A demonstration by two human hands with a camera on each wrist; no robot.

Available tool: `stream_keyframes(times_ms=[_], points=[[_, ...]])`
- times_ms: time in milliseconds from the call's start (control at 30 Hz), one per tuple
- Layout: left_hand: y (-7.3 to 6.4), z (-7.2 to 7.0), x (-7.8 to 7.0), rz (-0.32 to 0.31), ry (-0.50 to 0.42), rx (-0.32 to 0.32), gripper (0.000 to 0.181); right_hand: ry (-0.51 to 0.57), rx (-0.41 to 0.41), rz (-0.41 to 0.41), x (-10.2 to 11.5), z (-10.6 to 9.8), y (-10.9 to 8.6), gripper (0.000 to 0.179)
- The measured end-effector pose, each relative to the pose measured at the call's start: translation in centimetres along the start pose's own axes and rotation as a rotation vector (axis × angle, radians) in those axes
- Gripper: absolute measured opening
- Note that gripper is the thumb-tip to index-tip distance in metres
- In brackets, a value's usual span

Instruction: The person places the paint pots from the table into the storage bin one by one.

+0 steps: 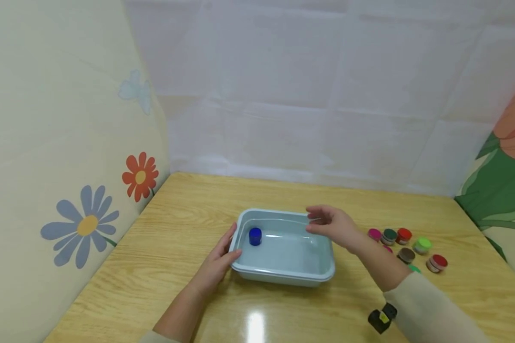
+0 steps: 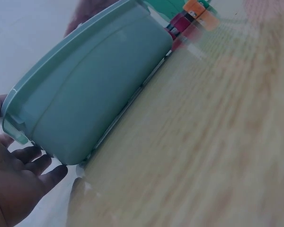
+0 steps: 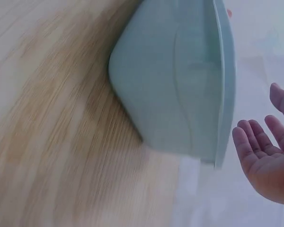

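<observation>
A pale blue-green plastic tub [image 1: 283,276] sits on the table, with one small blue jar [image 1: 255,237] standing inside near its left end. My left hand [image 1: 216,267] grips the tub's left end, thumb over the rim and fingers against the outer wall. The left wrist view shows those fingers [image 2: 40,165] low on the end wall. Over the tub's back right corner is my right hand [image 1: 332,226], its fingers loosely bent and nothing in it. In the right wrist view this hand [image 3: 267,156] is apart from the tub's rim.
To the right of the tub stand several small lidded jars, among them a red one [image 1: 404,236], a light green one [image 1: 422,245] and a brown one [image 1: 406,256]. A small black device [image 1: 382,318] is by the right sleeve. White sheeting [image 1: 283,119] hangs behind the wooden table [image 1: 154,267].
</observation>
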State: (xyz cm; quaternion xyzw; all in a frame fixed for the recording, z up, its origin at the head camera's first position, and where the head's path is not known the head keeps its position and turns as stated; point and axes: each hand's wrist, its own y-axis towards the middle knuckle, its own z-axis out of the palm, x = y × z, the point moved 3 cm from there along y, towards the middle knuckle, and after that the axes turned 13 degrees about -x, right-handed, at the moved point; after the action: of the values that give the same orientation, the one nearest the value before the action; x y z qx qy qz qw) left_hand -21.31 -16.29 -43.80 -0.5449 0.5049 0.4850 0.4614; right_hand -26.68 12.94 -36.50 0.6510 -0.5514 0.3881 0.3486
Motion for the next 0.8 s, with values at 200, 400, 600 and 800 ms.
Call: stream_keyframes(times_ms=[200,400,600,800], points=[[0.0,0.0,0.0,-0.005,-0.005,-0.003,0.067,-0.025,-0.052,0.026,-1.6,-3.1,-1.5,0.057],[0.0,0.0,0.0,-0.002,-0.006,-0.007,0.067,-0.061,-0.114,0.061,-3.1,-5.7,-3.2,0.062],[0.0,0.0,0.0,-0.017,0.004,-0.006,0.067,-0.068,-0.165,0.113,-4.5,-7.8,-4.7,0.067],[0.0,0.0,0.1,-0.032,-0.002,0.002,0.066,-0.099,-0.192,0.099,-6.2,-9.5,-6.2,0.064]])
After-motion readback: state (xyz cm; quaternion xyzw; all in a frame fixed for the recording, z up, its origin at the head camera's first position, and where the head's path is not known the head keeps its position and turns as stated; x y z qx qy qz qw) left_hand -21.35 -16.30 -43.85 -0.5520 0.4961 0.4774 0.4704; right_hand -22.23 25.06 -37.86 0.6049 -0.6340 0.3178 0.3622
